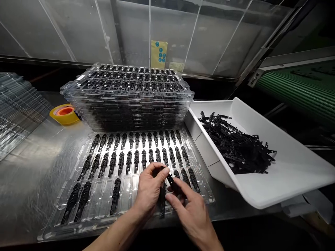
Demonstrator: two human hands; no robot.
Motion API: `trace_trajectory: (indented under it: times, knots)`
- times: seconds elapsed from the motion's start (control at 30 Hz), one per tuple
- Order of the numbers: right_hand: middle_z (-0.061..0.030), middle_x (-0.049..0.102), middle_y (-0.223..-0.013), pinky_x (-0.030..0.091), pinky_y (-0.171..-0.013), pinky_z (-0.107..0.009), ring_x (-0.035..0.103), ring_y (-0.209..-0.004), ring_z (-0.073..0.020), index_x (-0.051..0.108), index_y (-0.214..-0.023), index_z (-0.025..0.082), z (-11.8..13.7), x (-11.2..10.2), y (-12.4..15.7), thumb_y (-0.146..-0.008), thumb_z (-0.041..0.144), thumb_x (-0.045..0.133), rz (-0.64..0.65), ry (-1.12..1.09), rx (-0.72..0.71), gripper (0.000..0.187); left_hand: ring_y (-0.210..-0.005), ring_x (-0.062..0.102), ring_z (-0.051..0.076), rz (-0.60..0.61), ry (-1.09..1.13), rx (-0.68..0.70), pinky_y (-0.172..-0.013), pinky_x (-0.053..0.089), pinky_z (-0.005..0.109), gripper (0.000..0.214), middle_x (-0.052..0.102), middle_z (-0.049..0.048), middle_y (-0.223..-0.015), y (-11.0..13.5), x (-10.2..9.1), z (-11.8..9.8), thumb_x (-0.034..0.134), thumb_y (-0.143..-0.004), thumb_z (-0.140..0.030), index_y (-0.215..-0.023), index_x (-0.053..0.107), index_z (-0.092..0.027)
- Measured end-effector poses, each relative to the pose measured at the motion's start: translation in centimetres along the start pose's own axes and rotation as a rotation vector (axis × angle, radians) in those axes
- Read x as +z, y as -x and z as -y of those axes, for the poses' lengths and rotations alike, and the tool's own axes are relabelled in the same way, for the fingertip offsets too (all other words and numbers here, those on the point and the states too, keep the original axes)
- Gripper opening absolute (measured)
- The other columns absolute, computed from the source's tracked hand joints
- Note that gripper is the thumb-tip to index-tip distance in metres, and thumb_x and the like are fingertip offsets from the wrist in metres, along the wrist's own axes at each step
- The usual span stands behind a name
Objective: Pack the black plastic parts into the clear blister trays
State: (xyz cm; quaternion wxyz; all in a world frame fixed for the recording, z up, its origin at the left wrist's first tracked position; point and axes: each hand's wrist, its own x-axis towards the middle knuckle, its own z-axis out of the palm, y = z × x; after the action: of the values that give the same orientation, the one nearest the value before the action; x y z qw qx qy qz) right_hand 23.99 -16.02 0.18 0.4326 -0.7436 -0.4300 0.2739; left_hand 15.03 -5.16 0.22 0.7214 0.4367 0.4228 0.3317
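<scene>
Both hands hold a black plastic part (pixel 171 182) over the front right of a clear plastic tray (pixel 102 209). My left hand (pixel 149 190) pinches its upper end between thumb and fingers. My right hand (pixel 192 212) is closed on its lower end, which the fingers partly hide. Long black parts of like shape lie in the tray's slots in three rows. The two farther rows look full; in the front row, one part (pixel 115 196) lies apart from the two at the left end. Some slots beneath my hands are hidden.
Behind the tray rises a stack of filled clear trays (pixel 131 104). A white bin (pixel 261 188) at right holds a heap of loose black parts (pixel 235 146). Yellow tape (pixel 65 114) and more clear trays (pixel 18 108) are at left. A green conveyor belt (pixel 300 87) runs at upper right.
</scene>
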Motion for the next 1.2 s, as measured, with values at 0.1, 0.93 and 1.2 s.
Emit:
trace_trajectory:
  times: [0.1,0.93,1.2]
  knots:
    - [-0.0056,0.071,-0.098,0.053,-0.076,-0.028,0.066,-0.087,-0.0193,0.068,-0.106,0.021,0.0,1.4,0.0,-0.085,0.039,0.059,-0.162,-0.109,0.050,0.029,-0.054,0.043,0.007,0.046,-0.090,0.071,-0.052,0.035,0.018,0.023,0.052,-0.0052,-0.064,0.3,0.4,0.1,0.069,-0.078,-0.037,-0.079,0.060,-0.016]
    - [-0.0088,0.058,-0.108,0.047,-0.079,-0.036,0.052,-0.097,-0.0234,0.057,-0.115,0.021,-2.2,-0.7,-4.8,-0.082,0.018,0.066,0.078,0.551,-0.435,0.034,-0.069,0.064,0.020,0.302,-1.266,0.139,-0.063,0.045,0.028,0.018,0.068,0.0017,-0.074,2.6,-3.6,-0.8,0.053,-0.083,-0.017,-0.100,0.057,-0.019]
    - [-0.0053,0.056,-0.089,0.040,-0.072,-0.033,0.048,-0.083,-0.0192,0.064,-0.099,0.021,-0.8,0.8,-3.0,-0.094,0.022,0.048,0.056,0.629,-0.499,0.017,-0.066,0.063,0.016,0.044,-1.346,0.645,-0.058,0.047,0.026,0.026,0.066,0.0058,-0.084,3.0,-7.2,-1.7,0.038,-0.090,-0.015,-0.109,0.057,-0.016]
